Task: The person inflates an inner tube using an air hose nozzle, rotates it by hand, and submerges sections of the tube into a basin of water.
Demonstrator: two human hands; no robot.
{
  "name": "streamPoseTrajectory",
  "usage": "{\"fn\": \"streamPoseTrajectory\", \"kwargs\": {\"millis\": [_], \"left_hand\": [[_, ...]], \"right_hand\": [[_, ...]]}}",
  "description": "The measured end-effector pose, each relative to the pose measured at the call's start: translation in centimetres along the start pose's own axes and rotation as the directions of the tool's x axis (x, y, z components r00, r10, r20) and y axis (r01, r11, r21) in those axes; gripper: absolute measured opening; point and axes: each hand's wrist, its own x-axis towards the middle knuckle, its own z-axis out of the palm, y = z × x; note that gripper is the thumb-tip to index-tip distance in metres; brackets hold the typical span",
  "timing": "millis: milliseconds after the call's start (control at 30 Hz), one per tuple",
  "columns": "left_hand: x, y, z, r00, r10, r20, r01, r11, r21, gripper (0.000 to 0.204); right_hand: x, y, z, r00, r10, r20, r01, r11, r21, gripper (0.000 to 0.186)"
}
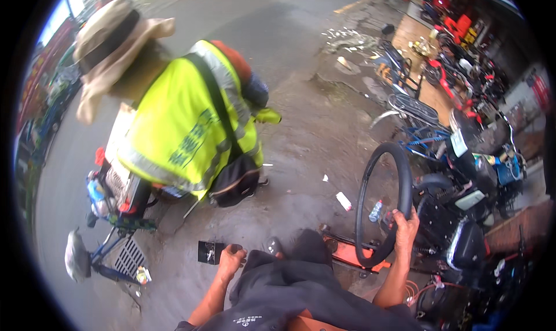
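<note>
Upright at my right side is a black rubber tyre (405, 177), and my right hand (406, 224) is closed around its near right part. My left hand (232, 258) hangs in front of my left thigh with its fingers curled together. Whatever it may hold is hidden. Close to the left of this hand, lower down, a small black tray (204, 251) with shiny metal bits lies on the ground. Beneath the tyre, partly covered by it, is a red-orange floor jack (341, 248).
A person in a yellow reflective vest (174, 128) stands by a bicycle (104, 255) at the left. Bicycles and scooters (463, 157) crowd the right. A clear bottle (376, 210) and a white carton (343, 201) lie on the wet ground. A drain grate (130, 257) is at lower left.
</note>
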Motion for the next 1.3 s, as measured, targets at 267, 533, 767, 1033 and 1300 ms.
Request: {"fn": "streamPoseTrajectory", "kwargs": {"millis": [267,533,767,1033,1300], "left_hand": [[8.9,12.6,8.1,0.961,0.066,0.268,-0.087,0.994,0.066,0.040],[21.6,27.0,22.9,0.886,0.191,0.423,-0.224,0.974,0.031,0.034],[32.0,38.4,36.5,0.844,-0.073,0.532,0.093,0.996,-0.011,0.058],[46.3,51.7,44.2,0.771,0.071,0.633,0.425,0.683,-0.594,0.079],[66.6,75.4,47.6,0.791,0.467,0.395,-0.081,0.720,-0.689,0.040]], "right_hand": [[7.4,-3.8,3.7,0.996,-0.036,-0.080,0.037,0.999,0.009,0.024],[25.2,-7.3,11.2,0.995,-0.092,0.027,0.088,0.988,0.127,0.046],[39.2,-15.4,17.1,0.887,-0.374,0.271,0.279,0.902,0.330,0.048],[51.2,-15.5,22.4,0.831,-0.520,0.196,0.125,0.519,0.846,0.053],[72.4,-10.9,23.8,0.815,-0.493,0.305,-0.090,0.412,0.907,0.091]]}}
